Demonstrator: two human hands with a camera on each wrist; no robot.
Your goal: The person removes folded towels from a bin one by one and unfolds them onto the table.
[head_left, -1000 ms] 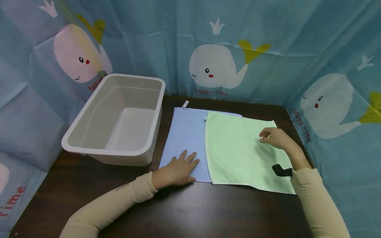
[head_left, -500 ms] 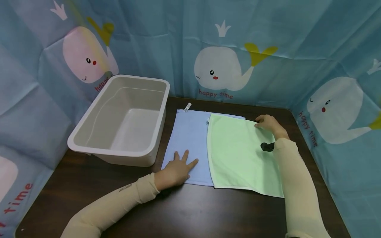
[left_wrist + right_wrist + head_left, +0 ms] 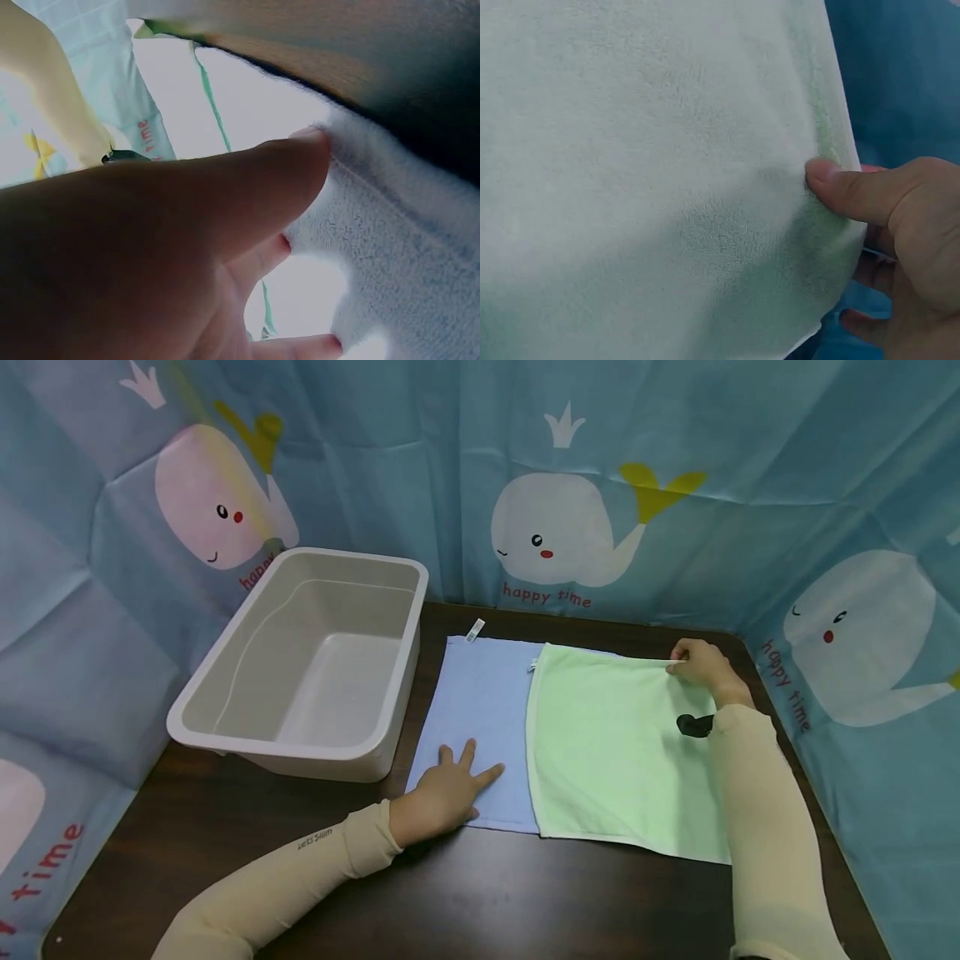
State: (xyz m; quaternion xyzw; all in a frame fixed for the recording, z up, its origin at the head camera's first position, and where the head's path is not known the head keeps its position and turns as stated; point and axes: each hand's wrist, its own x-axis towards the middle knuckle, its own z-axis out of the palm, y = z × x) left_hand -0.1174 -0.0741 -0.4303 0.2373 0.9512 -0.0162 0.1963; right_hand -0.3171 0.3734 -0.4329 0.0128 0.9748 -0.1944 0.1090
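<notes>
A light green towel [image 3: 615, 752] lies spread over the right part of a blue towel [image 3: 480, 718]. My left hand [image 3: 441, 795], fingers spread, rests on the near left corner of the blue towel. In the left wrist view its thumb [image 3: 285, 169] lies along the towel's hemmed edge. At the far right corner of the green towel, my right hand [image 3: 705, 668] pinches the edge between thumb and fingers. The right wrist view shows the thumb [image 3: 847, 187] on top of the green cloth, with the fingers partly hidden behind it.
A deep grey plastic tub [image 3: 375, 727] stands left of the towels. A white tag [image 3: 475, 630] sticks out from the blue towel's far edge. The dark wooden table [image 3: 525, 893] is bordered by a blue whale-print curtain [image 3: 450, 485] at back and sides.
My right hand has gone from above the green towel to its far edge and taken hold there. The green towel's far edge has shifted slightly right. The left hand stays on the blue towel.
</notes>
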